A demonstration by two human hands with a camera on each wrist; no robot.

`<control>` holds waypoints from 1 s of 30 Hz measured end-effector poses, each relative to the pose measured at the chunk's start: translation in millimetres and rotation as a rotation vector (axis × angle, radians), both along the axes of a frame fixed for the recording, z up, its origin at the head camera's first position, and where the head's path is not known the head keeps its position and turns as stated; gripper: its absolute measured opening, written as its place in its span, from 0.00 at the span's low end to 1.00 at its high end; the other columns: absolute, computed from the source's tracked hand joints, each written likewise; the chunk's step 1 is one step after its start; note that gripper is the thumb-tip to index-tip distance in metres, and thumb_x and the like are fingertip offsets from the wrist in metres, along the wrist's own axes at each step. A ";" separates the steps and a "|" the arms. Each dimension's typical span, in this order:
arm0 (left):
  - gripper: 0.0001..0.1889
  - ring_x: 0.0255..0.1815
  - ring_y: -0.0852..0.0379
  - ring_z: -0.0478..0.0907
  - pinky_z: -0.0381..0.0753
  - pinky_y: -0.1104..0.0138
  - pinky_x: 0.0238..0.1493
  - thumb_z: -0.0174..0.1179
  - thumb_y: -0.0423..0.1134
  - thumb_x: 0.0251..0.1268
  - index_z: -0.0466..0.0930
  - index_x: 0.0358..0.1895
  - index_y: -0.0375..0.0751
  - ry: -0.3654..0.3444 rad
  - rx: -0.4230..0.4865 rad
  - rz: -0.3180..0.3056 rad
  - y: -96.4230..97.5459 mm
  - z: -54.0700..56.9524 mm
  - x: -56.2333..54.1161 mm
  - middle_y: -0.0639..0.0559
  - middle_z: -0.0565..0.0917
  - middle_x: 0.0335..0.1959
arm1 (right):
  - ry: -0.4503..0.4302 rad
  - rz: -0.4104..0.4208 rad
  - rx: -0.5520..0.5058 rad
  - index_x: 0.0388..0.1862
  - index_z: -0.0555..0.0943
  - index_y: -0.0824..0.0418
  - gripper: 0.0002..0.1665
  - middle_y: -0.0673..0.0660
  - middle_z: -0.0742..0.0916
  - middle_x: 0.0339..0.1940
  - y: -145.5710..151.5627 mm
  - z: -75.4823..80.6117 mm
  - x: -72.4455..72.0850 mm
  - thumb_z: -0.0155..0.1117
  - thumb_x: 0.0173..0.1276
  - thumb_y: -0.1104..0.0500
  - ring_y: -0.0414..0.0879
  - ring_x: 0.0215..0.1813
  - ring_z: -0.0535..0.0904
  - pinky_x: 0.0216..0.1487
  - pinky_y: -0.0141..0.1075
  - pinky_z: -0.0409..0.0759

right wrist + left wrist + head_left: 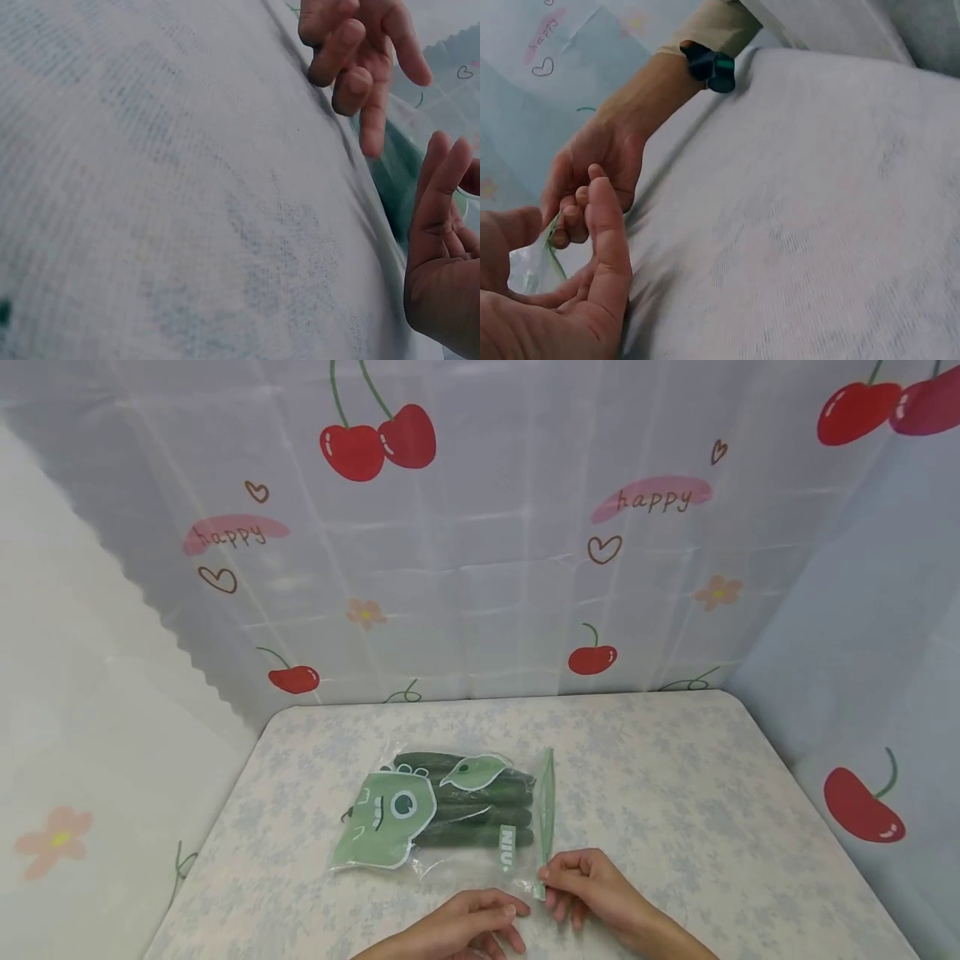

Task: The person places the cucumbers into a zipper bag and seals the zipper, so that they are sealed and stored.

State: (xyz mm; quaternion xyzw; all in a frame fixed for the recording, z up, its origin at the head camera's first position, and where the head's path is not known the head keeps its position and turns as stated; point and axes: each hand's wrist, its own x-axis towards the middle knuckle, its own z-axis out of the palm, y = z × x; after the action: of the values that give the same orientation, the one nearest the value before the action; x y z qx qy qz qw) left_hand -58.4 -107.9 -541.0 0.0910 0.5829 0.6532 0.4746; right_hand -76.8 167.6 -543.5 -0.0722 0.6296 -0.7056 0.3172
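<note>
A clear zip bag [386, 827] with a green cartoon-creature print lies flat on the table in the head view. Several long, dark green cucumbers [472, 814] show side by side through its plastic. Along the bag's right side runs a green zip strip [547, 810], and my right hand [596, 889] pinches the near end of it between thumb and fingers. My left hand [468, 922] is just left of the right one, by the bag's near corner, with fingers loosely bent and nothing held. In the left wrist view, a bit of the strip [557, 262] shows behind the left hand [604, 277].
The table [675, 777] has a pale floral cover. A curtain [465, 543] printed with cherries and hearts hangs behind its far edge, and similar sheets stand at both sides. A dark band [711, 67] circles the right wrist below a beige sleeve.
</note>
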 end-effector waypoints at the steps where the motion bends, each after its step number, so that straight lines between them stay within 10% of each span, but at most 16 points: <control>1: 0.28 0.37 0.69 0.85 0.85 0.75 0.42 0.52 0.54 0.87 0.76 0.73 0.35 -0.055 0.026 0.033 3.7 -1.5 0.1 0.57 0.90 0.46 | -0.006 0.002 -0.006 0.42 0.87 0.60 0.14 0.44 0.91 0.31 -0.6 -0.3 0.0 0.63 0.82 0.52 0.33 0.27 0.85 0.23 0.26 0.79; 10: 0.08 0.29 0.74 0.78 0.83 0.79 0.36 0.61 0.46 0.82 0.82 0.40 0.50 -0.247 0.170 0.317 30.1 -8.7 2.1 0.63 0.84 0.33 | -0.037 0.018 -0.043 0.41 0.86 0.59 0.11 0.45 0.91 0.30 -0.5 -4.7 2.3 0.64 0.82 0.53 0.33 0.27 0.85 0.23 0.26 0.80; 30: 0.10 0.24 0.76 0.77 0.80 0.83 0.29 0.63 0.36 0.78 0.85 0.32 0.48 -0.249 0.115 0.395 38.7 -6.3 7.0 0.64 0.84 0.26 | 0.011 -0.093 0.102 0.36 0.88 0.65 0.15 0.46 0.90 0.24 -2.6 2.0 -17.1 0.71 0.76 0.54 0.35 0.22 0.83 0.23 0.30 0.82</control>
State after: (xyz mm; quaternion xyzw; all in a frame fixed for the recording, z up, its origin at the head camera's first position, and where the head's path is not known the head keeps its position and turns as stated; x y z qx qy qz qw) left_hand -51.5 -69.2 -547.3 -0.0793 0.4882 0.7716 0.3999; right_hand -93.9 165.0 -541.4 -0.0305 0.6693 -0.6859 0.2840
